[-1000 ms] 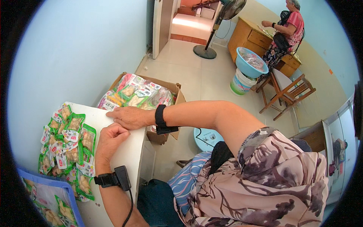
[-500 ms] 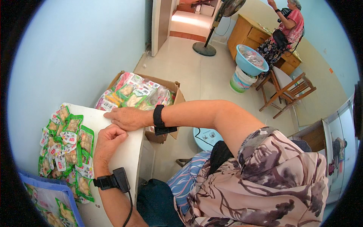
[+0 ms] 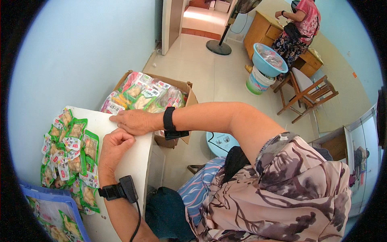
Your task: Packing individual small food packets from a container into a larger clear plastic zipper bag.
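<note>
Heaped at the left side of a white table (image 3: 139, 161), close to the pale blue wall (image 3: 80, 52): small clear packets (image 3: 74, 161) with green edges and pale food inside, overlapping in a loose pile. Just to the right of the pile, the left hand (image 3: 115, 149) — fingers curled inward over the tabletop; cannot tell of anything pinched inside. Just beyond, the right hand (image 3: 139, 121), palm down near the table's far edge, released, fingers stretched toward the left. Very close together; contact between the two impossible to tell.

Around both wrists, black bands, with a boxy black device (image 3: 128, 188) and cable on the left one. At lower left, beside the pile, a blue-rimmed container (image 3: 77, 209) with similar packets inside. Past the table's far end, an open cardboard box (image 3: 192, 97) full of mixed, colourful packages (image 3: 141, 94).

Farther out on the tiled floor, a blue basin (image 3: 264, 66) atop a white-and-green bucket (image 3: 258, 82), a wooden chair (image 3: 308, 99) nearby, a standing fan (image 3: 219, 47) — and another person (image 3: 308, 18) in a pink top at a wooden desk (image 3: 258, 34).
</note>
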Available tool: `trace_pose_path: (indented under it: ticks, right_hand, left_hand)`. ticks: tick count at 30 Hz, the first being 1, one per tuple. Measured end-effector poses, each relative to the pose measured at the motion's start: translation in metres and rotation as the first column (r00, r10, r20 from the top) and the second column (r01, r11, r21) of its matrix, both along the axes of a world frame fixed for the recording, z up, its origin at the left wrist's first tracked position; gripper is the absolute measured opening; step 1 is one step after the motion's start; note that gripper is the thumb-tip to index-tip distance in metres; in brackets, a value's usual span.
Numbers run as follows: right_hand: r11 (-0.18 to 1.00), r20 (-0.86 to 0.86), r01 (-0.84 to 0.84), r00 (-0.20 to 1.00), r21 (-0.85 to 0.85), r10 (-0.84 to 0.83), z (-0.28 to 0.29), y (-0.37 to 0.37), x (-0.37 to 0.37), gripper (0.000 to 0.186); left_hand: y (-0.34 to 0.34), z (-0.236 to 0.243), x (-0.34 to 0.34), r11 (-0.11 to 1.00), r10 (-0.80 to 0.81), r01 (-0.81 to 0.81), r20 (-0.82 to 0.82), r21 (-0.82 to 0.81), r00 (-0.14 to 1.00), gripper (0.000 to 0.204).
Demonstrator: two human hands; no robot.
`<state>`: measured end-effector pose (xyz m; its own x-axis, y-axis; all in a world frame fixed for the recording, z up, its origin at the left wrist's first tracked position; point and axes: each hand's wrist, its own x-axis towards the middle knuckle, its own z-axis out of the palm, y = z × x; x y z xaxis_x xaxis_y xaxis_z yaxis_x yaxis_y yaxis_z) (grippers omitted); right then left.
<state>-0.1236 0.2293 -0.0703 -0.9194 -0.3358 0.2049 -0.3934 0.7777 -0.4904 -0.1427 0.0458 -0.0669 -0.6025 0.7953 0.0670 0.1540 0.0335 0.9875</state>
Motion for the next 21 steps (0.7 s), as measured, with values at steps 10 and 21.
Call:
trace_pose_path:
  ticks: [10,21]
  right_hand:
    - [0.999,0.001,-0.036,0.999,-0.017,0.036,-0.003,-0.006,-0.003,0.038]
    - [1.000,0.020,-0.009,1.000,-0.006,0.009,0.004,0.000,0.003,0.040]
  left_hand:
    - [-0.008,-0.001,-0.004,0.999,0.006,-0.012,-0.169,-0.035,0.986,0.004]
    - [0.000,-0.003,0.002,0.998,0.041,-0.043,-0.045,-0.044,0.998,0.009]
